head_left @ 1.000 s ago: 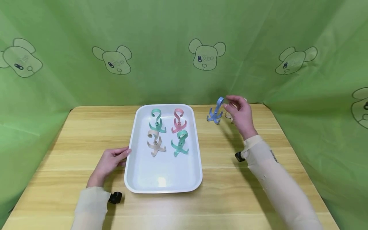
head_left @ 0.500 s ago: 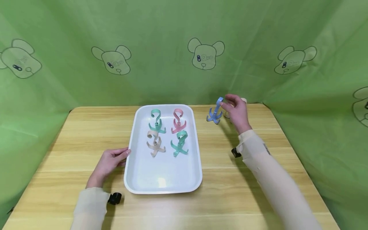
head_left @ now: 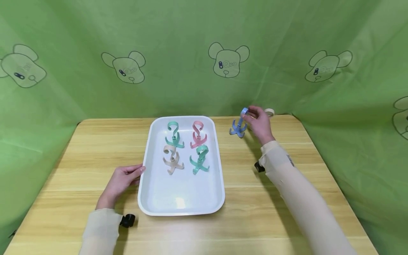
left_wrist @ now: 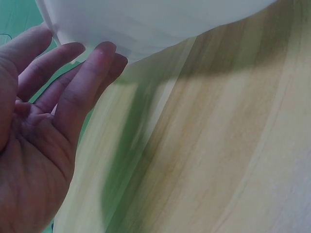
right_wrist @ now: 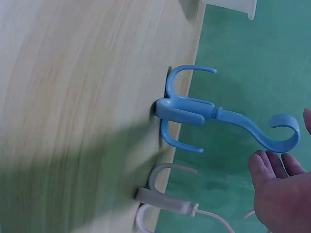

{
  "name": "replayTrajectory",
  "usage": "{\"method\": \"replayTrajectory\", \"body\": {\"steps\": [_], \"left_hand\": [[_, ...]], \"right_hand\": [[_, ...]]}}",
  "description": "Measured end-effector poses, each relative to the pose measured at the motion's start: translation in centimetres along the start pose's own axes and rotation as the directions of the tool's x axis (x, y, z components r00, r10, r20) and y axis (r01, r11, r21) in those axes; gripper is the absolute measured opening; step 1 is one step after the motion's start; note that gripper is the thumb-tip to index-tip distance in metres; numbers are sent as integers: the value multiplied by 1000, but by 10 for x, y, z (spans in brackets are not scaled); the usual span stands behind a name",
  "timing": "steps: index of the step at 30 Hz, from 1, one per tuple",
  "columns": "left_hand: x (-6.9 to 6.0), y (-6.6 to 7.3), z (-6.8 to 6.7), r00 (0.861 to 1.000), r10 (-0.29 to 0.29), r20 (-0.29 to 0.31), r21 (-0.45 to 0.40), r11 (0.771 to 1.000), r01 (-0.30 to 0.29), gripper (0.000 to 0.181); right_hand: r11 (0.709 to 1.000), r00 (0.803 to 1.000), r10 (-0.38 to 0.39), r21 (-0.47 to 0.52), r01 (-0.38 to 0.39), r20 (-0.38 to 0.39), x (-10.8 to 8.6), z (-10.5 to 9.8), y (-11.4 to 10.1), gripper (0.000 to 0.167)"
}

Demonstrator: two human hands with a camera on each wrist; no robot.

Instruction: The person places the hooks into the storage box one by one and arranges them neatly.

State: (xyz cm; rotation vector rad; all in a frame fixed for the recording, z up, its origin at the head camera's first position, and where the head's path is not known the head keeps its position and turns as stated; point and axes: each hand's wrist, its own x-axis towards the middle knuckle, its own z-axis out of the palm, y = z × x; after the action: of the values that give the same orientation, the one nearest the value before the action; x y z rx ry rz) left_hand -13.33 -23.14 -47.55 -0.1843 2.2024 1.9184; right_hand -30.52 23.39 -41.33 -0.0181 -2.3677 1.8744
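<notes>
- Clearly, I see the left hand gripping the left rim of a smooth white rectangular tray with rounded corners, thumb on the edge and fingers against the outer wall.
- On the far right, I have the right hand with its thumb and fingers parted around the curled top of a blue, plastic-looking hook with splayed prongs; they have not closed on it.
- That blue hook stands upright on the pale, streaky wood-grain table, right of the tray.
- Just beside it, mostly behind the hand from my head view, is a beige hook of like shape.
- Inside the tray I count four more: far-left green hook, far-right pink hook, near-left beige hook, near-right green hook.
- Creased green cloth with bear-head outlines hangs behind.
</notes>
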Motion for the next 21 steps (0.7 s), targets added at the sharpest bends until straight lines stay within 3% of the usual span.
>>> {"method": "replayTrajectory", "body": {"steps": [9, 21], "left_hand": [[-1, 2, -1, 1000, 6, -8, 21, 1000, -6, 46], [-3, 5, 1, 1000, 0, 5, -19, 1000, 0, 42]], "right_hand": [[999, 1000, 20, -25, -20, 0, 6, 0, 7, 54], [998, 999, 46, -41, -47, -5, 8, -1, 9, 53]]}}
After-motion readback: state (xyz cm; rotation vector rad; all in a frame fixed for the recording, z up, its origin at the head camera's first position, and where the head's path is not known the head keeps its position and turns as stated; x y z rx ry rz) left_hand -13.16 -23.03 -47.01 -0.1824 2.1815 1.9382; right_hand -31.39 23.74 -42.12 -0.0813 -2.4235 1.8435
